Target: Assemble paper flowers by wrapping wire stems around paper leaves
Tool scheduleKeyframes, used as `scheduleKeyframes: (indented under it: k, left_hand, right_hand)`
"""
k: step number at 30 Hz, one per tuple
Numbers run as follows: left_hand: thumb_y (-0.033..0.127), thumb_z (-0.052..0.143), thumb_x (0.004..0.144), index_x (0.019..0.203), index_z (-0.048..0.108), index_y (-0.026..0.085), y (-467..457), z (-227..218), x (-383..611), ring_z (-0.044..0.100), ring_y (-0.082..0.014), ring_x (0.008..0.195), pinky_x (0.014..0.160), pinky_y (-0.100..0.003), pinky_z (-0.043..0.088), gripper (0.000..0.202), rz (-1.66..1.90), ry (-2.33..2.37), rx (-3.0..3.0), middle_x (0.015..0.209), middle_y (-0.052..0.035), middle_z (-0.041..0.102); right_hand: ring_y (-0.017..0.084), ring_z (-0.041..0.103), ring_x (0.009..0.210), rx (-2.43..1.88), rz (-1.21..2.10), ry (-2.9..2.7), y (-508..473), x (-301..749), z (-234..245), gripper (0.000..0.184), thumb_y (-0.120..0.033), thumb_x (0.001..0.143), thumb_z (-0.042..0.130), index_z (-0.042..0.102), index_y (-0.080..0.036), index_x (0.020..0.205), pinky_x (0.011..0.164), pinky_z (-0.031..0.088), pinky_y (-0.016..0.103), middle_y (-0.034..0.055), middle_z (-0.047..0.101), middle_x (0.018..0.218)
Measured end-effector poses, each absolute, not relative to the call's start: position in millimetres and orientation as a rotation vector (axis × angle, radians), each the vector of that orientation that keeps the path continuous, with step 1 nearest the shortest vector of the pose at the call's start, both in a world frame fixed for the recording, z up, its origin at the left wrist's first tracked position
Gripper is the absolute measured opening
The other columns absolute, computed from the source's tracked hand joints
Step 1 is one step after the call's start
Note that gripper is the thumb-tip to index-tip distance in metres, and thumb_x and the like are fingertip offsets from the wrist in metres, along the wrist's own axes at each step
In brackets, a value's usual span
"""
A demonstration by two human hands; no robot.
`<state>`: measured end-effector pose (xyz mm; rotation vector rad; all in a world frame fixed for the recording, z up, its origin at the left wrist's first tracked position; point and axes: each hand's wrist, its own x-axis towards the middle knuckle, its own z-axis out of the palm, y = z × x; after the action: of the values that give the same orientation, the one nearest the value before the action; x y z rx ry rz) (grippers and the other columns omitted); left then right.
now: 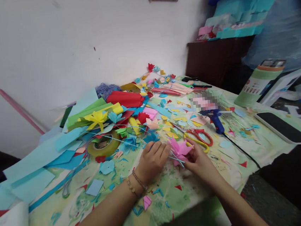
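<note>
A pink paper flower (180, 148) is between my hands above the table's near edge. My right hand (202, 163) pinches it from the right with thumb and fingers. My left hand (154, 162) is curled closed just left of the flower, around a thin light-blue stem (132, 145) that runs out to the upper left; the inner fingers are hidden. Short blue stem ends (178, 158) cross below the petals. Scissors (199, 136) with red and yellow handles lie just beyond my right hand. A blue glue gun (216, 121) rests farther right, its black cord trailing toward the table's edge.
Coloured paper sheets (86, 113) and a yellowish tape roll (103, 147) lie to the left. Paper flowers and scraps cover the cloth (174, 196). A phone (285, 128) and a green bottle (259, 83) stand at the right; a dark cabinet (216, 57) is behind.
</note>
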<state>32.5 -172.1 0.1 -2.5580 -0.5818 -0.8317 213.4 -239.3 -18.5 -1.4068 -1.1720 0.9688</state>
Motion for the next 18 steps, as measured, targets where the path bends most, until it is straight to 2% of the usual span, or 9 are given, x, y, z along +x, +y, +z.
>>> scheduleKeyframes:
  k: [4,8,14,18]
  left_hand:
    - [0.014,0.038,0.094,0.103,0.059,0.012,-172.7,-2.3,31.0,0.056,-0.0203,0.093,0.085,-0.036,0.038,0.024,-0.856,-0.608,-2.583,0.097,-0.0075,0.067]
    - [0.014,0.04,0.094,0.1,0.06,0.015,-171.2,-6.2,32.1,0.055,-0.0203,0.093,0.084,-0.036,0.038,0.02,-0.809,-0.584,-2.576,0.097,-0.0057,0.067]
    - [0.014,0.047,0.091,0.097,0.059,0.014,-168.0,-9.8,36.8,0.055,-0.0191,0.087,0.084,-0.036,0.039,0.013,-0.451,-0.483,-2.72,0.091,-0.006,0.064]
    - [0.016,0.048,0.091,0.111,0.056,0.014,-170.9,-11.5,29.0,0.054,-0.0197,0.103,0.093,-0.036,0.036,0.021,-0.452,-0.464,-2.785,0.107,-0.0073,0.063]
  right_hand:
    - [0.019,0.06,0.073,-1.691,0.546,-1.434,-224.9,220.8,-10.2,0.065,-0.018,0.071,0.057,0.037,-0.02,0.134,0.069,0.048,0.034,0.0028,0.063,0.084]
    - [0.024,0.058,0.091,-1.675,0.193,-1.63,-216.5,226.8,-7.9,0.058,-0.012,0.067,0.056,0.048,-0.016,0.125,0.081,0.047,0.04,0.0075,0.063,0.095]
    - [0.027,0.055,0.103,-1.666,0.03,-1.679,-223.2,238.4,-19.4,0.04,-0.011,0.077,0.049,0.054,-0.013,0.116,0.091,0.043,0.046,0.0133,0.062,0.107]
    - [0.027,0.052,0.107,-1.609,-0.118,-1.543,-252.0,238.8,-20.1,0.035,-0.015,0.081,0.049,0.05,-0.018,0.117,0.092,0.043,0.048,0.013,0.057,0.112]
